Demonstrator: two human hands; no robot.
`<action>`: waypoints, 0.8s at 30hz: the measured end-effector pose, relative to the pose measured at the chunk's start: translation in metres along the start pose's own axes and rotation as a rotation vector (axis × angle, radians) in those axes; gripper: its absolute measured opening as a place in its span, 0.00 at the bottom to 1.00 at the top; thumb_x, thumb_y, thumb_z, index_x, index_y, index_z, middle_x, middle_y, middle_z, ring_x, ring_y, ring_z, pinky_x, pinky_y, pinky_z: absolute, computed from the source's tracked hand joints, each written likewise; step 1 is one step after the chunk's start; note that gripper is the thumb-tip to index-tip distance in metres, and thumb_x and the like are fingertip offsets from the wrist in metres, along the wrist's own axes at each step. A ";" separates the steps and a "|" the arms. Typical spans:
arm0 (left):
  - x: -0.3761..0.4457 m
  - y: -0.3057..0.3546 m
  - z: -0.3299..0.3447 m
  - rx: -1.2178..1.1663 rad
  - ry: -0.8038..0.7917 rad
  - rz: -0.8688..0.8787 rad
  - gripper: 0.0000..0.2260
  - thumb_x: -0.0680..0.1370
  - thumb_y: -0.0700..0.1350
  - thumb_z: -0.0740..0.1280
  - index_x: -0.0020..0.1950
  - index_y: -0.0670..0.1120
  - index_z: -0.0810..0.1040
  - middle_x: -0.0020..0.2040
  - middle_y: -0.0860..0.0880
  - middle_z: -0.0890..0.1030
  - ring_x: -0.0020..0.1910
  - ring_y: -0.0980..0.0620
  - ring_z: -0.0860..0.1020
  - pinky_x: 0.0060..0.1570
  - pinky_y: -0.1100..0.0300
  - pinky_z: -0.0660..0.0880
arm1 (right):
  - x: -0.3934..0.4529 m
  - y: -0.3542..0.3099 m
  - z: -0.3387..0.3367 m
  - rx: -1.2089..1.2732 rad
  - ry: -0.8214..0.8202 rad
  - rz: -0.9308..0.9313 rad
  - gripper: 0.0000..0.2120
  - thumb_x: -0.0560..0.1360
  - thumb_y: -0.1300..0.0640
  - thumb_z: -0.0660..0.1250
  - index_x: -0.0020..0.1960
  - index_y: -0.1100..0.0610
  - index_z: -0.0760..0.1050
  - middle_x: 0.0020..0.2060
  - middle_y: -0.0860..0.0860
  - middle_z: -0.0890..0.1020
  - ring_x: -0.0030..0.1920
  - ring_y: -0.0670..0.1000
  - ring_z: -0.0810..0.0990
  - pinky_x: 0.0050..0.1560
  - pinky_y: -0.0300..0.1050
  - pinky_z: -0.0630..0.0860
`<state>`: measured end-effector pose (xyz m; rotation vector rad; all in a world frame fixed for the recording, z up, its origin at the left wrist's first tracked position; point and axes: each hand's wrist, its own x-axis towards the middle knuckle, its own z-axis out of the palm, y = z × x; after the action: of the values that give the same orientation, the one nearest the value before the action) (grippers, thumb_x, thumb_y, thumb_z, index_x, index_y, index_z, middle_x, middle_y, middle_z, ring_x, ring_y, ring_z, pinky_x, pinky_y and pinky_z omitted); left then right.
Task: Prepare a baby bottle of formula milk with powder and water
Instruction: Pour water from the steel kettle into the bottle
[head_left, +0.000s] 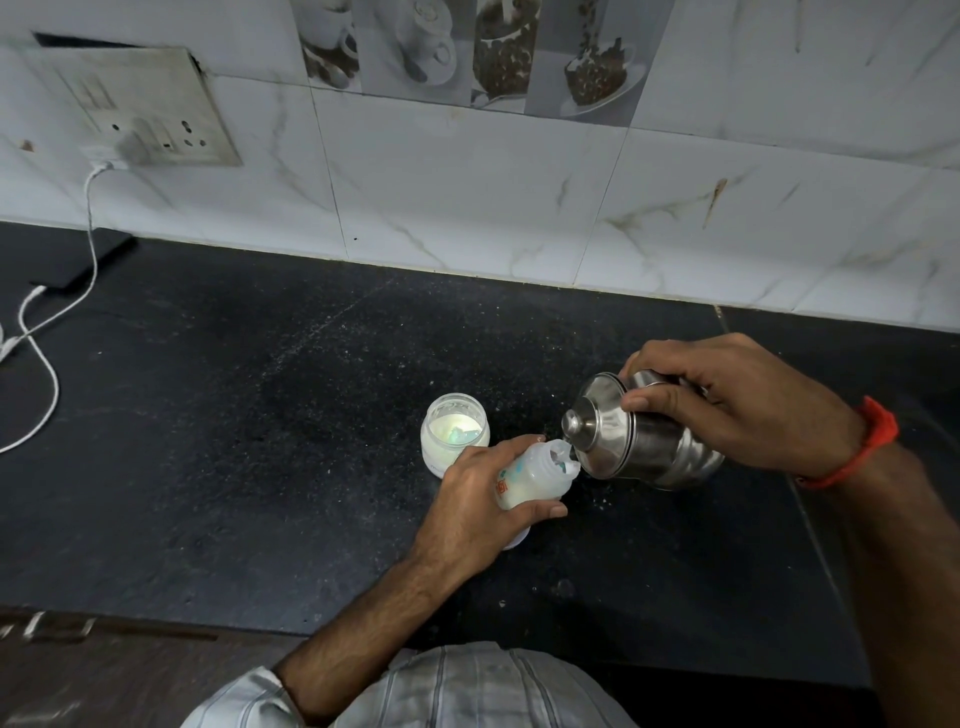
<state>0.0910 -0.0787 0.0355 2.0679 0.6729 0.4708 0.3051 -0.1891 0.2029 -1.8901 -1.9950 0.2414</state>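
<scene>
My left hand (480, 506) grips a small baby bottle (537, 475), tilted so its open neck points right; white powder or milk shows inside it. My right hand (727, 410) holds a lidded steel pot (636, 434) tipped to the left, its rim touching the bottle's mouth. The thumb presses on the pot's lid. Just behind my left hand stands an open glass jar (454, 428) of white formula powder with a pale scoop in it. All of this is on the black stone counter (260, 415).
A white charging cable (49, 364) runs from a wall socket plate (150, 109) down onto the counter's left end, beside a dark flat device (78, 260). A tiled wall backs the counter. Small white specks lie on the counter near the bottle.
</scene>
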 end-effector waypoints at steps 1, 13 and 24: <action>0.000 0.000 0.000 0.000 0.000 -0.001 0.33 0.69 0.60 0.80 0.72 0.57 0.76 0.64 0.59 0.81 0.64 0.58 0.75 0.63 0.63 0.71 | 0.000 0.000 0.000 0.000 -0.002 0.000 0.27 0.81 0.36 0.56 0.50 0.58 0.79 0.38 0.50 0.82 0.37 0.50 0.82 0.38 0.52 0.79; 0.001 -0.001 0.000 -0.005 0.009 -0.013 0.32 0.69 0.60 0.80 0.72 0.58 0.76 0.63 0.59 0.81 0.63 0.57 0.75 0.63 0.60 0.73 | 0.002 0.002 0.000 0.001 -0.006 -0.010 0.28 0.80 0.33 0.55 0.49 0.57 0.79 0.38 0.50 0.83 0.37 0.50 0.82 0.38 0.52 0.79; 0.002 0.000 -0.002 -0.009 -0.002 -0.022 0.33 0.69 0.60 0.79 0.72 0.58 0.76 0.64 0.60 0.81 0.64 0.57 0.75 0.64 0.60 0.73 | 0.004 0.001 0.001 -0.003 -0.007 0.000 0.24 0.80 0.38 0.58 0.49 0.58 0.79 0.37 0.50 0.82 0.36 0.50 0.81 0.38 0.51 0.77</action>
<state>0.0914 -0.0758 0.0367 2.0507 0.6900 0.4583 0.3056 -0.1850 0.2025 -1.8934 -2.0010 0.2459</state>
